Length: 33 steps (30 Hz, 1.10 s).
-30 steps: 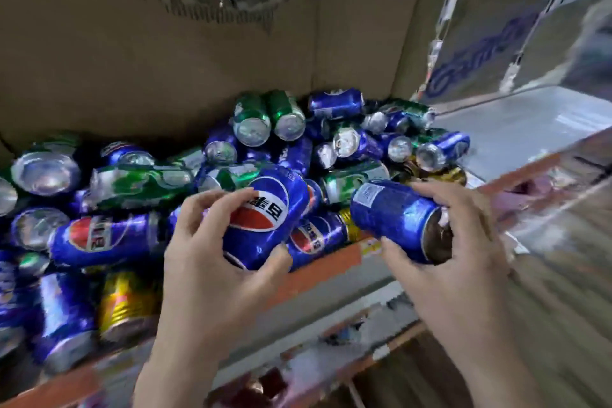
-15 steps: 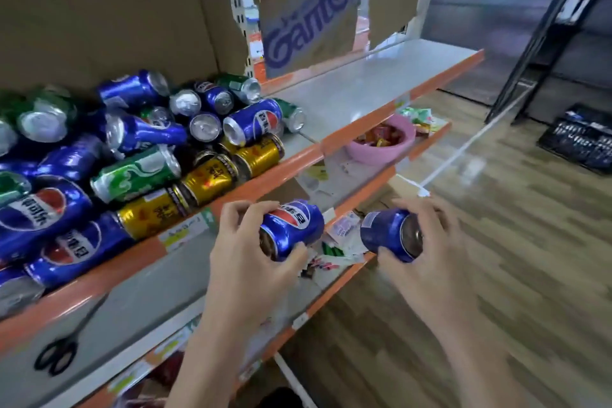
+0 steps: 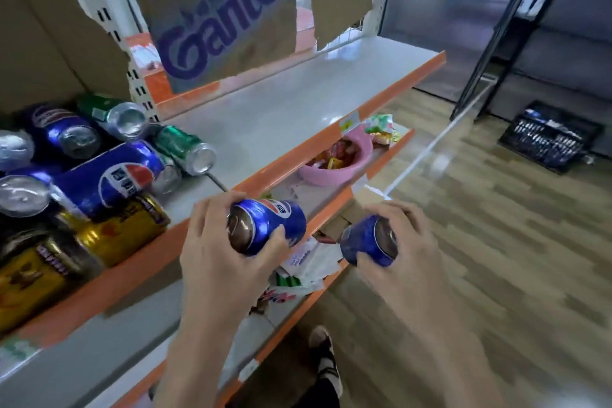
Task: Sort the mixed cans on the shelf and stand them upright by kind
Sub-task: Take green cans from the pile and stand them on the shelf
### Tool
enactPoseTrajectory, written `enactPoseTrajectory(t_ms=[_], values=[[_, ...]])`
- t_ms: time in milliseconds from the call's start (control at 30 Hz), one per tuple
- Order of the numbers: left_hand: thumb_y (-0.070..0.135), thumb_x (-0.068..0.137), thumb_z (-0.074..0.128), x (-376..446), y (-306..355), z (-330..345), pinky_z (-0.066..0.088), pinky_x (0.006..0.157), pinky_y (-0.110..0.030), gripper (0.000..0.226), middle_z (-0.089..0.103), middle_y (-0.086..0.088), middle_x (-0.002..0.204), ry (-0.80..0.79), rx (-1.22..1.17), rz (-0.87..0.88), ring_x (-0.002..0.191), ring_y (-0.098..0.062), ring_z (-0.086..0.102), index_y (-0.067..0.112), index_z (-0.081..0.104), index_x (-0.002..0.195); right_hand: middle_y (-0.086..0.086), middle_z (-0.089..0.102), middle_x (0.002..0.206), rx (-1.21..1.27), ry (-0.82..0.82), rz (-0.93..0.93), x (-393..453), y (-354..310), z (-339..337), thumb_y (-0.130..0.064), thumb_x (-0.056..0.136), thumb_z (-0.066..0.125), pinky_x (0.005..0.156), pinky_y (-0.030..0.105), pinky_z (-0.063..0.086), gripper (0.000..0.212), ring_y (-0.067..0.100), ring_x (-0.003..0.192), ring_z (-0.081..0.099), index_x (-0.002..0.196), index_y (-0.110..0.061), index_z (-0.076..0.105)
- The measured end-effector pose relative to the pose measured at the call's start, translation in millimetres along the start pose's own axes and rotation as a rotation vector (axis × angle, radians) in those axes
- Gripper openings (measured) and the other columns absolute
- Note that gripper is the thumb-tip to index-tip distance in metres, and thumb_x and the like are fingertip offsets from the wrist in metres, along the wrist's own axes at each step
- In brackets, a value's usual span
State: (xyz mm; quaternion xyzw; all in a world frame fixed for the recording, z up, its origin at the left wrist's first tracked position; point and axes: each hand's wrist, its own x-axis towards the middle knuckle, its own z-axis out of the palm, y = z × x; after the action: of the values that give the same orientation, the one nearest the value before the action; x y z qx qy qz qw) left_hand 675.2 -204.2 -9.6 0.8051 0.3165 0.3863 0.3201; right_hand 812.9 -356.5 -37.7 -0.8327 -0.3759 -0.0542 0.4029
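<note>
— While both hands hang in front of the shelf edge, what does each one carry?

— Item one: left hand (image 3: 218, 262), fingers curled over the top of a blue can (image 3: 268, 225) and thumb pressed up from below. The can lies on its side, its dark end facing the person, its logo end pointing at the shelf (image 3: 298, 103). It sits level with the orange front lip, just off it.

— And the other?

— Item two: right hand (image 3: 402, 252), fingers wrapped over a second blue can (image 3: 367, 242), thumb under it. That can is tilted, its end toward the wrist, and it hangs out past the shelf edge, above the lower shelf.

— Stock on the shelf itself?

— Item three: a heap of cans (image 3: 82, 175) at the left end, all lying down, blue, green and gold mixed. A large blue one (image 3: 109, 175) lies across the top, a green one (image 3: 185, 149) sits at the heap's right edge, and gold ones (image 3: 122, 228) lie against the front lip. The right stretch of the shelf is bare grey surface.

— Anything else nearby?

— Torn cardboard (image 3: 225, 16) with purple lettering behind; a pink bowl (image 3: 334, 169) of sweets on the shelf below; a black crate (image 3: 549, 139) on the floor.
</note>
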Motion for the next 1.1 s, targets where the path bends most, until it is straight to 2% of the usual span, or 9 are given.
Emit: enactPoseTrajectory(t_ms=[100,233,333,467,567,767,900,1000,1100], values=[[0.047,0.064,0.062,55,4,48,0.041,0.068,-0.003,0.048,0.049,0.005,0.107,0.023,-0.041,0.008,0.081,-0.005,0.054,0.029,0.051,0.107,-0.006,0.046,0.116,-0.051,-0.016,-0.022,63,30,1,-0.005,0.058,0.080,0.079,-0.003,0.033,0.063,0.012,0.100,0.050,0.114,-0.023,0.057],[0.031,0.066,0.073,130,13,103,0.031,0.077,0.006,0.055,0.053,0.000,0.112,0.011,-0.020,0.053,0.088,0.003,0.044,0.017,0.058,0.117,-0.007,0.047,0.116,-0.077,-0.011,-0.046,151,57,-3,-0.005,0.061,0.078,0.079,-0.003,0.034,0.058,0.009,0.099,0.048,0.113,-0.021,0.058],[0.034,0.065,0.069,176,17,132,0.031,0.079,0.006,0.059,0.053,0.001,0.114,0.005,-0.037,0.061,0.091,0.003,0.044,0.019,0.055,0.120,-0.004,0.050,0.119,-0.050,0.055,-0.090,202,70,-5,-0.011,0.064,0.076,0.086,-0.002,0.034,0.051,0.005,0.102,0.046,0.112,-0.018,0.060],[0.037,0.066,0.073,220,24,165,0.034,0.075,0.005,0.060,0.051,0.007,0.113,-0.010,-0.065,0.056,0.090,0.002,0.050,0.022,0.052,0.121,-0.013,0.044,0.115,-0.028,0.081,-0.068,255,89,-8,-0.018,0.064,0.071,0.083,-0.002,0.035,0.050,0.005,0.102,0.046,0.112,-0.021,0.059],[0.024,0.067,0.081,248,23,188,0.033,0.074,0.007,0.060,0.055,-0.001,0.114,0.002,-0.011,0.061,0.092,-0.006,0.050,0.016,0.055,0.120,-0.011,0.047,0.117,-0.012,0.046,-0.075,294,104,-3,-0.018,0.066,0.071,0.079,0.001,0.039,0.050,0.008,0.102,0.049,0.114,-0.025,0.058],[0.026,0.065,0.080,302,14,237,0.034,0.078,-0.005,0.062,0.059,-0.005,0.115,0.055,0.130,0.026,0.100,-0.015,0.054,0.013,0.056,0.120,-0.010,0.045,0.120,0.071,-0.041,-0.125,380,143,14,-0.010,0.066,0.078,0.083,-0.002,0.036,0.058,0.010,0.105,0.047,0.117,-0.025,0.056],[0.028,0.063,0.084,342,16,285,0.041,0.082,-0.020,0.065,0.060,-0.006,0.114,0.147,0.206,-0.016,0.101,-0.021,0.055,0.011,0.057,0.120,-0.012,0.044,0.121,0.130,-0.118,-0.193,450,182,25,-0.011,0.065,0.079,0.072,0.000,0.039,0.060,0.012,0.106,0.048,0.118,-0.029,0.055],[0.037,0.060,0.077,376,29,330,0.041,0.082,-0.025,0.066,0.058,0.002,0.112,0.219,0.221,-0.075,0.098,-0.011,0.052,0.014,0.058,0.119,-0.012,0.044,0.122,0.180,-0.187,-0.251,507,217,25,-0.012,0.066,0.078,0.076,0.005,0.040,0.060,0.010,0.104,0.049,0.118,-0.029,0.055],[0.034,0.060,0.082,416,43,377,0.039,0.083,-0.022,0.065,0.057,0.007,0.112,0.183,0.226,-0.123,0.095,-0.001,0.045,0.020,0.058,0.119,-0.010,0.045,0.123,0.195,-0.219,-0.274,568,251,20,-0.009,0.066,0.075,0.075,0.007,0.040,0.059,0.004,0.100,0.048,0.118,-0.028,0.057]])
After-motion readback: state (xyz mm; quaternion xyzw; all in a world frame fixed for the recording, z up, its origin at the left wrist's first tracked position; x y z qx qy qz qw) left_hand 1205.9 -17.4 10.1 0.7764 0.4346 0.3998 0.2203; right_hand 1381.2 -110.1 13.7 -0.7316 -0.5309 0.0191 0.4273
